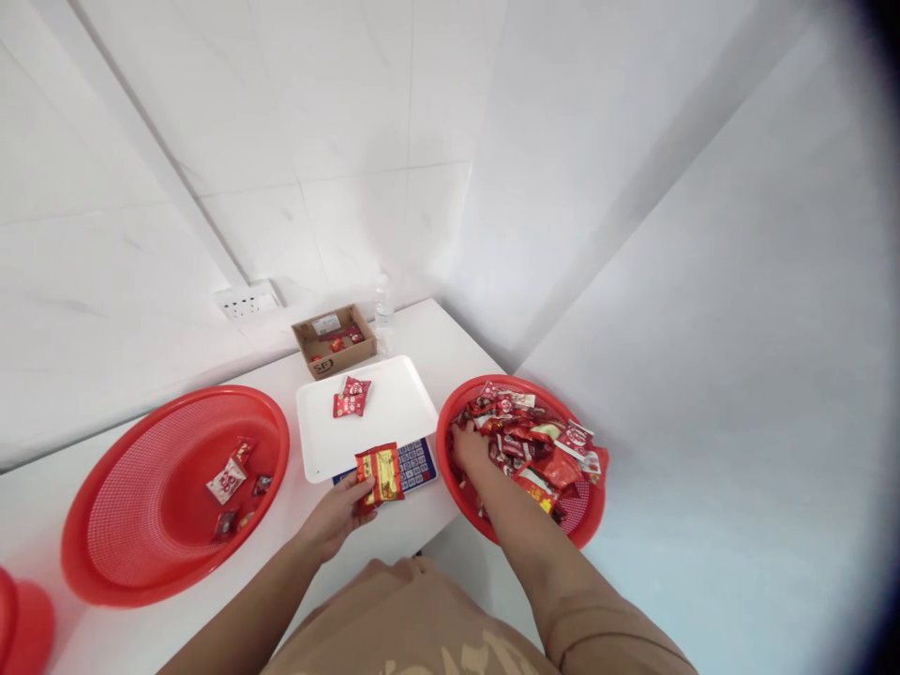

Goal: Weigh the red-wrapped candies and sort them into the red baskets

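Observation:
My left hand (342,514) is closed on a red and yellow snack packet (381,475), held above the front edge of a blue keypad (416,463) with white keys. The keypad sits partly under a white tray (320,441), where small red snack packets (352,397) lie. On the right, my right hand (470,446) reaches into a red basket (450,487) heaped with mostly red snack packets (541,450). Its fingers are down among the packets at the basket's left side and are hidden, so I cannot see whether they grip anything.
A larger red basket (119,586) at the left holds several packets (226,481). Behind the tray stand a cardboard box (344,360) with packets inside and a clear bottle (382,302). A wall socket (247,300) is above the table. Another red container (26,623) shows at lower left.

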A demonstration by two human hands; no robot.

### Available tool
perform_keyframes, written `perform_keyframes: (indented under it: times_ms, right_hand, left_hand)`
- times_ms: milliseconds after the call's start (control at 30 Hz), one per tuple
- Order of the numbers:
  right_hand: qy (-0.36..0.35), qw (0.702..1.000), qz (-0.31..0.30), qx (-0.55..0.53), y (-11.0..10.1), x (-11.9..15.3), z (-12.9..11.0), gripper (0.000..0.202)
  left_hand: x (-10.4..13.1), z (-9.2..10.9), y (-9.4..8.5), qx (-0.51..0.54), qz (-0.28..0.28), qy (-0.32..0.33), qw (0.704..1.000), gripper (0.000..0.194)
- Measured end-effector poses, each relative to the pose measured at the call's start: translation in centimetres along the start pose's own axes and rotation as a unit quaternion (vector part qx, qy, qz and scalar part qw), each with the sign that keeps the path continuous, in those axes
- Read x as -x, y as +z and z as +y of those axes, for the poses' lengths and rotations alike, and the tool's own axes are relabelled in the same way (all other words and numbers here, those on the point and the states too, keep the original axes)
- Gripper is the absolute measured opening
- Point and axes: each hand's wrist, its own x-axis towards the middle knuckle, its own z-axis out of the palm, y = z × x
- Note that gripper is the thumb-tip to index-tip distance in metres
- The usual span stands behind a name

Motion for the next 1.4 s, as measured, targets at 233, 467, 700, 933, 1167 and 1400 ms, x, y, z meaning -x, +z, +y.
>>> perform_keyframes:
  times_ms: [233, 467, 700, 933, 1167, 1400]
  right_hand:
    - [-0.045, 0.979, 0.052, -0.192, -1.0, 0.2, 2.5, 0.036]
    - [0.043, 0.698, -0.006, -0.715, -3.8, 3.6, 5.3, 0.021]
    - [0.062, 0.512, -0.053, -0.855, -5.1, 6.0, 6.0, 0.011]
    - [0.023, 0.585, 0.002, -0.811, -5.2, 6.6, 5.3, 0.013]
    - [0.030, 0.820, 0.061, -0.568, -4.8, 6.5, 6.0, 0.030]
    - [0.014, 0.950, 0.132, -0.284, -6.4, 1.8, 5.6, 0.046]
  left_hand:
    - [0.0, -0.1, -0.3, 0.000, -0.010, 0.004, 1.000, 0.034]
    - [-0.1, -0.1, 0.0, -0.001, -0.011, 0.001, 1.000, 0.033]
    - [0.2, -0.1, 0.5, -0.014, -0.014, 0.002, 1.000, 0.032]
    - [0.6, -0.4, 0.4, -0.014, -0.007, 0.000, 1.000, 0.032]
    - [0.5, -0.7, -0.4, -0.008, -0.005, -0.002, 1.000, 0.028]
    - [0.5, -0.6, -0.3, -0.010, -0.012, 0.002, 1.000, 0.031]
